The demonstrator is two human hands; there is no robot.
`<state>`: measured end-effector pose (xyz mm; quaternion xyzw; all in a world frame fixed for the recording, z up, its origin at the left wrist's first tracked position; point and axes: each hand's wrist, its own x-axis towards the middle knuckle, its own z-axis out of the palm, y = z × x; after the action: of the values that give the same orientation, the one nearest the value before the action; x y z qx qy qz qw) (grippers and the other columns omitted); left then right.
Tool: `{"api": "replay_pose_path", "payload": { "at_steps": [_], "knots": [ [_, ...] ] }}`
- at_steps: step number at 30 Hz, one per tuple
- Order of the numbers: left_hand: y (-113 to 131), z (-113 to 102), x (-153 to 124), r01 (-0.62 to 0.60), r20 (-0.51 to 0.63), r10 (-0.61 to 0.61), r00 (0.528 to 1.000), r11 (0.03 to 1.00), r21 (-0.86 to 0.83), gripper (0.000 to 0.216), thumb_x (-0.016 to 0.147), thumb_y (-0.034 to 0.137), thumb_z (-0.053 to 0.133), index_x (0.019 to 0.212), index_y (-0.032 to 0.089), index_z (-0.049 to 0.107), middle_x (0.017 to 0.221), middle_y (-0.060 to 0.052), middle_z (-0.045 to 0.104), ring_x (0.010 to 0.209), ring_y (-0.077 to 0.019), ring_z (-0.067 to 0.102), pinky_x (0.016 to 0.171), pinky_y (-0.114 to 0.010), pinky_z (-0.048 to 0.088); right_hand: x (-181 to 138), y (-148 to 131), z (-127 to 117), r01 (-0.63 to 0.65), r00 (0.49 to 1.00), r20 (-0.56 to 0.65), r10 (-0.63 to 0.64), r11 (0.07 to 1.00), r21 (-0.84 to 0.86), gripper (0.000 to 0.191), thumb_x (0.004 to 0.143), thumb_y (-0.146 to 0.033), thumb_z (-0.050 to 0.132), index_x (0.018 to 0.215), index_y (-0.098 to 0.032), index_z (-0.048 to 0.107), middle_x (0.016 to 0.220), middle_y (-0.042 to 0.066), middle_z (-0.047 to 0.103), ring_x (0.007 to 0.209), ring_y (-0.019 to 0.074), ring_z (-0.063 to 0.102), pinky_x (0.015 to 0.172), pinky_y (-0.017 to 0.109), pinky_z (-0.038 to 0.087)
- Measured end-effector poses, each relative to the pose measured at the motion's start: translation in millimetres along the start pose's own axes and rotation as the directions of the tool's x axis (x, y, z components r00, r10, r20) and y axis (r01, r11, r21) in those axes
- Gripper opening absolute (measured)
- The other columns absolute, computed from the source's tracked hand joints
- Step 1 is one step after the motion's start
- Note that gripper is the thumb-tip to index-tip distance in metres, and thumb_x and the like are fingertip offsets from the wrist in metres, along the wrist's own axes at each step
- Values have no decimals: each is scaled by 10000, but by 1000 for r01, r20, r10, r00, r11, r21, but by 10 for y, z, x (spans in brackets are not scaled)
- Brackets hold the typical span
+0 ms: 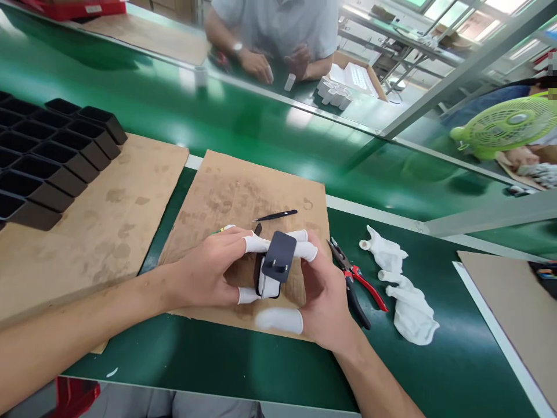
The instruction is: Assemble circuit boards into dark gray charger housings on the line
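Observation:
My left hand [209, 267], with white finger cots, grips a black power adapter housing [257, 273] between thumb and fingers. White material [268, 284] shows inside it. Over its mouth sits a tilted black plug cover [281, 252] with two metal prongs, held at its right edge by the fingers of my right hand [326, 290]. That thumb, in a blurred white cot, stands apart below. Whether cover and housing are joined, I cannot tell. Black tweezers [276, 216] lie just beyond my hands, on a stained cardboard sheet [243, 180].
Red-and-black pliers [354, 278] and white finger cots [413, 307] lie to the right on the green table [195, 354]. Rows of black housings [47, 157] stand at left. Across the conveyor, a person [274, 35] handles white blocks. A green fan [509, 125] stands at upper right.

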<state>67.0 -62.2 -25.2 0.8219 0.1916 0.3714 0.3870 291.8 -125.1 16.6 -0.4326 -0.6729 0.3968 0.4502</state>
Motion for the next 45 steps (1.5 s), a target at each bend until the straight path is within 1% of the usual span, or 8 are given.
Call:
{"api": "replay_pose_path", "payload": {
  "at_steps": [4, 7, 12, 26, 36, 39, 42, 45],
  "knots": [
    [-18, 19, -51, -71, 29, 69, 997, 994, 84, 543, 941, 177, 814, 1428, 251, 587, 1120, -54, 748, 974, -236, 692, 856, -355, 520, -38, 21, 57, -41, 993, -111, 49, 997, 73, 414, 833, -439, 1030, 1124, -309, 766, 1044, 24, 673, 965, 251, 643, 864, 404, 563],
    [-32, 33, -82, -76, 29, 73, 997, 991, 107, 605, 948, 197, 820, 1489, 250, 556, 1171, -71, 760, 977, -241, 702, 857, -365, 529, -42, 66, 84, -67, 992, -92, 82, 987, 149, 332, 911, -467, 959, 1131, -299, 774, 1060, 29, 699, 995, 251, 654, 913, 408, 566],
    [-44, 52, -95, -72, 13, 71, 997, 991, 110, 530, 969, 239, 814, 1442, 227, 576, 1147, -67, 749, 961, -229, 704, 828, -349, 534, -33, 101, 84, -83, 995, -37, 92, 975, 205, 386, 912, -461, 955, 1226, -317, 784, 1228, 50, 737, 1146, 279, 670, 1012, 429, 563],
    [-50, 15, -100, -27, -5, 28, 1000, 992, 120, 562, 969, 235, 776, 1485, 251, 555, 1143, -58, 754, 953, -227, 725, 843, -351, 549, 23, 33, 35, -90, 996, 22, 87, 976, 200, 520, 825, -438, 1029, 1250, -307, 758, 1148, 40, 698, 1099, 269, 688, 1048, 453, 606],
    [-97, 54, -83, -124, -60, 136, 989, 977, 171, 340, 953, 214, 771, 1261, 216, 628, 1039, -80, 748, 896, -246, 698, 774, -362, 543, -38, 92, 95, -97, 994, -29, 101, 987, 128, 592, 802, -348, 1056, 1323, -373, 776, 1175, 30, 672, 1091, 253, 675, 991, 415, 601],
    [-66, 48, -80, -46, -54, 53, 997, 992, 120, 361, 941, 235, 802, 1264, 218, 642, 1049, -66, 745, 886, -232, 688, 770, -354, 545, -28, 93, 91, -74, 997, -26, 78, 988, 135, 560, 825, -380, 1040, 1323, -381, 783, 1145, 28, 641, 1063, 252, 657, 979, 421, 602],
    [-26, 27, -70, 92, -50, -92, 995, 996, 0, 537, 889, 285, 892, 1363, 242, 644, 1134, -49, 768, 945, -226, 729, 802, -339, 572, -5, 93, 60, -37, 999, 21, 35, 993, 112, 691, 746, -461, 1081, 1358, -369, 774, 1123, 32, 610, 1067, 274, 651, 981, 455, 626],
    [-11, 0, -58, 119, -11, -120, 993, 992, -34, 560, 855, 269, 917, 1353, 249, 663, 1097, -26, 769, 926, -216, 727, 802, -331, 567, -1, 91, 28, -11, 999, 30, 11, 1000, -6, 730, 711, -445, 1102, 1360, -362, 777, 1189, 57, 656, 1122, 308, 675, 1027, 508, 641]
  ]
}}
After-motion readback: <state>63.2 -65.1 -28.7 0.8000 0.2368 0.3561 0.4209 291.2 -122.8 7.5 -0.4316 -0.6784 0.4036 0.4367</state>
